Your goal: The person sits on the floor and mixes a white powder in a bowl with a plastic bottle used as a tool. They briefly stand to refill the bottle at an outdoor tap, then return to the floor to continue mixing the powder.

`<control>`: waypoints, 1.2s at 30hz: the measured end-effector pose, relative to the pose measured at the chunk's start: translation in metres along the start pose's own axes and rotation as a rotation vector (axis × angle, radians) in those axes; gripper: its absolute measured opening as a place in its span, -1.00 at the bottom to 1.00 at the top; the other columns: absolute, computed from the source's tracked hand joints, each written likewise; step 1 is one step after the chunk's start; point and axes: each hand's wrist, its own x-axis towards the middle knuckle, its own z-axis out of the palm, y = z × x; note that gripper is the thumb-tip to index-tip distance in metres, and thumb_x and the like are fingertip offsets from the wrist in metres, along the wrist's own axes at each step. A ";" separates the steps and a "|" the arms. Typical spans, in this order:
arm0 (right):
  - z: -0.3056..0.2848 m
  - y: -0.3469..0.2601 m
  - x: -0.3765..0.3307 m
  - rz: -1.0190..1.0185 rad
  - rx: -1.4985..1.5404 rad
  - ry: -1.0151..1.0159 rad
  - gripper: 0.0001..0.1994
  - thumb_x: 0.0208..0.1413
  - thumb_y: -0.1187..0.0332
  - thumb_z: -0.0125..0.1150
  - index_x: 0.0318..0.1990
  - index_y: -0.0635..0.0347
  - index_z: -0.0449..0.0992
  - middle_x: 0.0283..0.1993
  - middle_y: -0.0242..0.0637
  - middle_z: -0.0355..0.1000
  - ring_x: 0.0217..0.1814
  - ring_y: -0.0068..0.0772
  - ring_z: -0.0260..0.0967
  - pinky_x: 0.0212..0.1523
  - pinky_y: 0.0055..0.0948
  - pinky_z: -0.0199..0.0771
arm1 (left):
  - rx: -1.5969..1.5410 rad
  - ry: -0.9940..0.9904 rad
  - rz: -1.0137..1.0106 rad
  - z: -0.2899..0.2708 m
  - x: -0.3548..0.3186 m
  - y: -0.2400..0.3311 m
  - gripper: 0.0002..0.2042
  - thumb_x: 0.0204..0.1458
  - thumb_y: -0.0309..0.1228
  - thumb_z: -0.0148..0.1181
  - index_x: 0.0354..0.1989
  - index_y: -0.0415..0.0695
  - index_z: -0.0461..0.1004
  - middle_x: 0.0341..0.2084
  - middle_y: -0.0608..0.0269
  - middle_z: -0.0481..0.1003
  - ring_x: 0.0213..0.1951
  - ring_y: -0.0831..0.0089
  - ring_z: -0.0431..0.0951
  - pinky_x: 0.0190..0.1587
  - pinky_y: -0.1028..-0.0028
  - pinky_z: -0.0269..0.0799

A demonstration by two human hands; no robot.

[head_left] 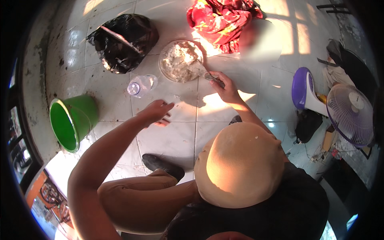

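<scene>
My right hand [227,87] is closed round the handle of a flat-bladed scraper [215,79]. Its blade rests in a pale, lumpy mixture [178,60] that fills a round basin [161,69] on the floor. Nearer to me, my left hand [157,112] hovers above the tiles with fingers apart and nothing in it. A clear plastic bottle [148,82] lies between that hand and the basin. My bent knee [240,164] in tan trousers rises close in front, below the right forearm.
A green bucket [85,116] lies tipped at the left. Behind the bottle sits a black plastic bag [140,36]. Red patterned cloth [218,22] is heaped beyond the basin. At the right are a purple-and-white fan [346,108] and a black bag [308,127].
</scene>
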 end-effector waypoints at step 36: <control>0.050 -0.176 0.122 -0.643 -1.233 -0.299 -0.78 0.19 0.36 0.13 -0.43 0.24 0.62 -0.22 0.03 0.52 -0.22 0.08 0.56 -0.17 0.03 0.55 | -0.675 0.669 0.443 0.065 0.083 0.036 -0.69 0.37 -0.27 0.16 -0.27 -0.33 0.51 -0.45 0.06 0.66 -0.48 0.28 0.75 -0.53 0.29 0.72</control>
